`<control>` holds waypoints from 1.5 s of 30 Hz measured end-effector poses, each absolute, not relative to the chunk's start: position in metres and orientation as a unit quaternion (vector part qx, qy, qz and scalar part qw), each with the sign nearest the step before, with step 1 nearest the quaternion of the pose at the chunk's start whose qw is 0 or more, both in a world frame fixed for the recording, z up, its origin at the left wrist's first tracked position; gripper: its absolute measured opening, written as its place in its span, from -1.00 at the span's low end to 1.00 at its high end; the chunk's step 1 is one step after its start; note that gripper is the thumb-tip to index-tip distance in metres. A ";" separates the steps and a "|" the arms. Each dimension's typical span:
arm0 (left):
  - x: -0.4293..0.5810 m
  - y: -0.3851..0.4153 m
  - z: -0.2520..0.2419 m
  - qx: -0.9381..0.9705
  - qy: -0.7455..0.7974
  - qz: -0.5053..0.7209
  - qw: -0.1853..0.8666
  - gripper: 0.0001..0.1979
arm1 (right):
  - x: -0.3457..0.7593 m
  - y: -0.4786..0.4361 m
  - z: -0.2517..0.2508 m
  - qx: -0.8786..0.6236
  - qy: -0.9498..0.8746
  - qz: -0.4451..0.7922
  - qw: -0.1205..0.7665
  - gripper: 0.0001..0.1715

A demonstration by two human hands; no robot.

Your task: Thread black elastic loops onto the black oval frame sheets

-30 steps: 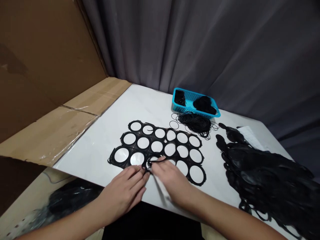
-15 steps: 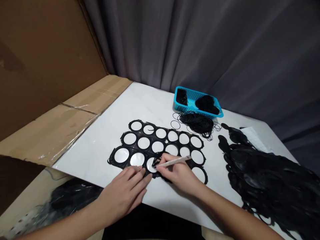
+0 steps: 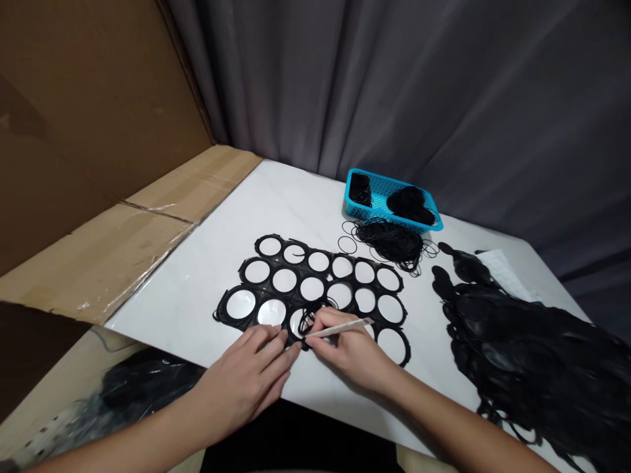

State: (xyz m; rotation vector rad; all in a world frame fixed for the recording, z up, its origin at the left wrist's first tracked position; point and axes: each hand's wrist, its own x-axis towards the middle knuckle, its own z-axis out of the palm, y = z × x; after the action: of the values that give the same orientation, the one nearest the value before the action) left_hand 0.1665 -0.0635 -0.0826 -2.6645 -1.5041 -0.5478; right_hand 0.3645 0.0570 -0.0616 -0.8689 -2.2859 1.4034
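A black sheet with rows of round white openings point(image 3: 284, 280) lies on the white table. Across its front edge rests my left hand point(image 3: 259, 361), fingers stretched out and flat, thumb hidden beneath. My right hand point(image 3: 348, 341) is closed around a slim white pen-like stick point(image 3: 340, 328). The stick's tip points left, low down at the front-row opening beside my left fingertips. Several thin black rings point(image 3: 308, 315) are bunched at my right fingers, over that same opening. Whether the fingers grip these rings too is hard to see.
Behind the sheet lies a tangle of thin black rings point(image 3: 392, 243), by a blue basket point(image 3: 428, 218) holding more black pieces. A large heap of flat black pieces point(image 3: 532, 355) covers the right side, near a white paper point(image 3: 507, 272). Cardboard point(image 3: 162, 223) borders the left.
The stick has tilted flatter, and its tip has shifted slightly right and toward the front edge. The black loops at my right fingers stand out wider. My left hand has stayed put.
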 end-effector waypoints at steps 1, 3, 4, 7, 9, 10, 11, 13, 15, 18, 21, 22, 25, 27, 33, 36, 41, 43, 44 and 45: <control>0.167 -0.064 -0.083 -0.857 -0.485 -0.175 0.017 -0.64 | 0.365 0.057 -0.062 -0.298 -0.810 0.479 0.162 -0.76; 0.167 -0.064 -0.083 -0.857 -0.485 -0.172 0.016 -0.64 | 0.366 0.056 -0.063 -0.276 -0.833 0.450 0.166 -0.77; 0.167 -0.064 -0.083 -0.858 -0.485 -0.171 0.014 -0.64 | 0.367 0.053 -0.064 -0.261 -0.849 0.428 0.168 -0.78; 0.167 -0.064 -0.083 -0.855 -0.489 -0.171 0.010 -0.66 | 0.370 0.039 -0.069 -0.191 -0.916 0.316 0.157 -0.83; 0.168 -0.063 -0.082 -0.853 -0.494 -0.169 0.008 -0.68 | 0.371 0.033 -0.072 -0.148 -0.952 0.217 0.156 -0.78; 0.168 -0.063 -0.082 -0.852 -0.495 -0.170 0.009 -0.69 | 0.371 0.035 -0.073 -0.136 -0.961 0.178 0.164 -0.73; 0.167 -0.063 -0.082 -0.852 -0.494 -0.171 0.009 -0.69 | 0.372 0.040 -0.073 -0.138 -0.962 0.153 0.181 -0.70; 0.167 -0.062 -0.081 -0.855 -0.488 -0.176 0.008 -0.68 | 0.373 0.065 -0.068 -0.183 -0.946 0.144 0.227 -0.70; 0.166 -0.063 -0.082 -0.854 -0.486 -0.185 0.003 -0.67 | 0.376 0.101 -0.060 -0.289 -0.904 0.154 0.275 -0.78; 0.165 -0.065 -0.082 -0.848 -0.491 -0.199 -0.015 -0.65 | 0.380 0.147 -0.048 -0.437 -0.812 0.225 0.314 -0.79; 0.165 -0.063 -0.077 -0.840 -0.499 -0.207 -0.053 -0.66 | 0.378 0.161 -0.048 -0.467 -0.720 0.431 0.280 -0.77; 0.165 -0.060 -0.074 -0.834 -0.505 -0.211 -0.068 -0.66 | 0.375 0.159 -0.051 -0.460 -0.686 0.496 0.267 -0.76; 0.165 -0.045 -0.066 -0.814 -0.530 -0.229 -0.072 -0.66 | 0.363 0.147 -0.061 -0.433 -0.587 0.640 0.241 -0.72; 0.165 -0.032 -0.067 -0.809 -0.539 -0.230 -0.038 -0.65 | 0.357 0.138 -0.065 -0.411 -0.546 0.692 0.232 -0.70; 0.164 -0.016 -0.086 -0.817 -0.537 -0.208 0.020 -0.67 | 0.354 0.113 -0.062 -0.351 -0.688 0.612 0.170 -0.77; 0.164 -0.018 -0.089 -0.821 -0.532 -0.206 0.025 -0.66 | 0.356 0.106 -0.061 -0.348 -0.754 0.534 0.158 -0.80; 0.164 -0.018 -0.089 -0.821 -0.538 -0.189 0.008 -0.63 | 0.353 0.105 -0.063 -0.346 -0.774 0.506 0.156 -0.81; 0.164 -0.018 -0.090 -0.821 -0.540 -0.186 0.001 -0.62 | 0.352 0.107 -0.063 -0.342 -0.783 0.494 0.158 -0.81; 0.164 -0.018 -0.090 -0.820 -0.541 -0.187 0.000 -0.62 | 0.351 0.108 -0.063 -0.340 -0.788 0.488 0.160 -0.81; 0.164 -0.018 -0.090 -0.819 -0.541 -0.190 0.000 -0.62 | 0.351 0.109 -0.063 -0.337 -0.793 0.482 0.161 -0.80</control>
State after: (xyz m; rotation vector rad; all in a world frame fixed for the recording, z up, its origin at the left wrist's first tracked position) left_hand 0.1641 -0.0182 -0.0903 -2.5730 -1.7008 -0.5970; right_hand 0.3511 0.1087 -0.0630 -0.9625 -2.2643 1.3754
